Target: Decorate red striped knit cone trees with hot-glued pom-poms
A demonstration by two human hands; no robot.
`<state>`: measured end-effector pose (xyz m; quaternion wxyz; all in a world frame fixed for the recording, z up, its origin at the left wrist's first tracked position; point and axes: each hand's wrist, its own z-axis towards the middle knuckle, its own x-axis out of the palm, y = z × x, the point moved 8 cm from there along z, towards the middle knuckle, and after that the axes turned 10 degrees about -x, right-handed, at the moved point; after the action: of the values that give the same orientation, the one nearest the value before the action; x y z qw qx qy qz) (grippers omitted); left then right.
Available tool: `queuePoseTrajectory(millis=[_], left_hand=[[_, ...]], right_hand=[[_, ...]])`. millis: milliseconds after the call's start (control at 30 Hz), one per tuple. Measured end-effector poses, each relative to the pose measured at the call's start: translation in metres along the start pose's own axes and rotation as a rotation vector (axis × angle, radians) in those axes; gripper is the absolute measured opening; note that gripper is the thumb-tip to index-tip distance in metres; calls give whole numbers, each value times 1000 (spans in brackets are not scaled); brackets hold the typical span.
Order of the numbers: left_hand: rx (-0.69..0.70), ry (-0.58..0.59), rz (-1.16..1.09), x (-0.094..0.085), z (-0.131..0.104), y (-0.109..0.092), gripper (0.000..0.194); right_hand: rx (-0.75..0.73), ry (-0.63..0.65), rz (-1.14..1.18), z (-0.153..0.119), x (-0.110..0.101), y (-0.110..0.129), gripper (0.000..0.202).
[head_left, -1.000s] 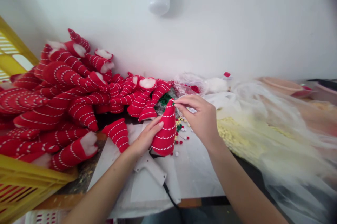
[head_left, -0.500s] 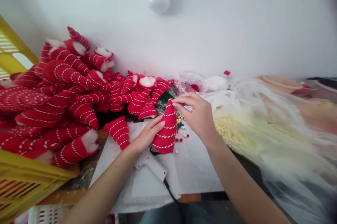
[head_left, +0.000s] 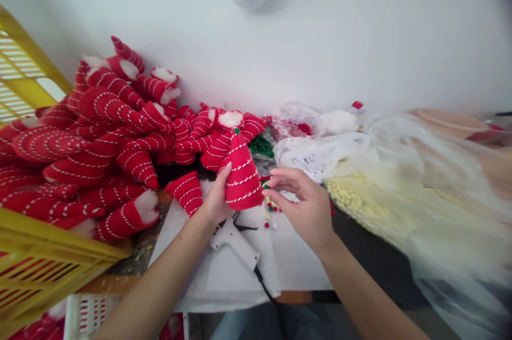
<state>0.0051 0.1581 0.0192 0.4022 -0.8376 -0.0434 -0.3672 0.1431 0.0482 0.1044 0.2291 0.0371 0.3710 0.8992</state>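
Note:
My left hand is wrapped round the side of a stuffed red felt cone hat with white spiral stitching. The cone stands point up, and a small green pom-pom sits on its tip. Just right of the cone's base, my right hand has its thumb and fingertips round another green pom-pom. Below those fingers, red, yellow and white pom-poms lie scattered on white paper. A white glue gun rests on the paper under the cone, its cord running toward me.
Many stuffed red cones are heaped at left behind a yellow crate. One loose cone lies beside my left wrist. Bagged green pom-poms and a clear bag of yellow pieces sit behind and right. A pink basin stands farther right.
My right hand has left the cone's tip and come down beside its base. The cone has moved up and left in my left hand, showing the green pom-pom on top.

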Motion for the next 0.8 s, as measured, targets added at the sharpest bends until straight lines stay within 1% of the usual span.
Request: queuePoseTrajectory(millis=[67,233,267,400,633,800], left_hand=[[10,10,-8,1,0,-1,41],[18,-96,-32,-9,0,3,35],[21,-87,-28,-9,1,3,35],[23,21,16,-1,3,8,44],[18,64,108,-1,7,17,52],[86,120,173,7,4,17,55]], right_hand=[[-2,-15,5,-3,3,-5,28],[96,-126,159,-1,0,-22,33],[114,-137,178,-1,0,-24,34],[143,-145,181,-2,0,-26,38],[89,-166,161,2,-2,-18,37],[57,-139,92,1,0,-16,36]])
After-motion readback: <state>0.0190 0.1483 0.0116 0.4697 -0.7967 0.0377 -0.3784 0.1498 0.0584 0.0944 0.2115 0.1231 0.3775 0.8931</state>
